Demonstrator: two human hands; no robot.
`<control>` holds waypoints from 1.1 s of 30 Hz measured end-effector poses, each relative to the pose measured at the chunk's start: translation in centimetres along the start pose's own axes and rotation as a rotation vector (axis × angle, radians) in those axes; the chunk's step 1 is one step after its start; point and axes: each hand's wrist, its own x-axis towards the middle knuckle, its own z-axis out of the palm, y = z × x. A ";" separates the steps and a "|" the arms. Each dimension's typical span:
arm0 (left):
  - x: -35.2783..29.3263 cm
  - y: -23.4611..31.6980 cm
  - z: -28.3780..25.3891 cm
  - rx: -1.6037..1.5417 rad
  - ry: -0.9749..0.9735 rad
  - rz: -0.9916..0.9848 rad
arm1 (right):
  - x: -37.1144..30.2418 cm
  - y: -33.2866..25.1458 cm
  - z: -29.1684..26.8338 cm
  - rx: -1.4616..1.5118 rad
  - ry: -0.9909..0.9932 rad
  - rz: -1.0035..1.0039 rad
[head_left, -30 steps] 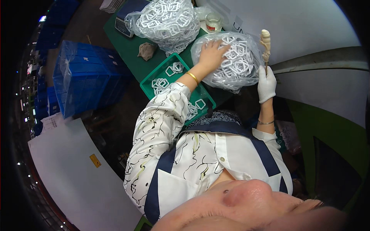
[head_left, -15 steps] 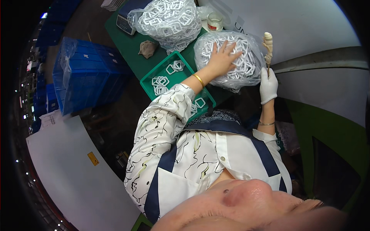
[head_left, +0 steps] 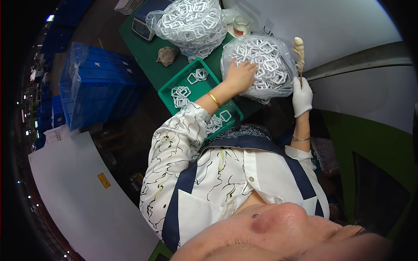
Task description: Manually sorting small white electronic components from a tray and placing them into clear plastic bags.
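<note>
My left hand [head_left: 240,78] is bare, with a gold bangle at the wrist. It lies over the left side of a clear plastic bag [head_left: 289,48] full of white angular plastic rings [head_left: 269,61]. Its fingers are loosely bent and slightly apart, and no ring shows in them. In a white glove, my right hand [head_left: 302,99] grips a thin stick [head_left: 301,77] upright at the bag's right side. Cream-coloured material is wrapped thickly around the stick's top. Beside my left forearm, a green tray [head_left: 167,96] holds small groups of the same rings.
Another bag of white rings [head_left: 191,24] stands farther back on the green table [head_left: 133,41]. Near it are a scale [head_left: 143,28], a glass jar [head_left: 241,26] and a crumpled beige cloth [head_left: 166,56]. Blue crates [head_left: 102,87] stand at left; a pale panel [head_left: 348,26] rises behind the table.
My left hand has drawn back to the left from the bag's middle to its edge, its spread fingers bending closer together. The wrapped stick in my right hand has shifted slightly left.
</note>
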 end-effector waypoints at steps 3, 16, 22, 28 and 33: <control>-0.9 -1.7 -0.3 0.067 0.146 -0.073 | 0.0 0.3 0.2 0.023 0.007 -0.015; 2.6 4.0 4.8 -0.154 0.228 0.004 | 0.5 0.3 1.4 -0.055 -0.034 -0.037; -0.8 0.2 1.4 -0.003 0.110 0.066 | 0.8 1.4 0.4 -0.078 -0.019 -0.005; -6.0 -3.0 -1.5 -0.462 0.796 -0.210 | 0.7 2.0 -0.5 -0.102 -0.008 0.017; -12.1 -9.7 6.3 -0.367 0.711 -0.714 | 0.5 1.8 -0.3 -0.129 0.053 0.048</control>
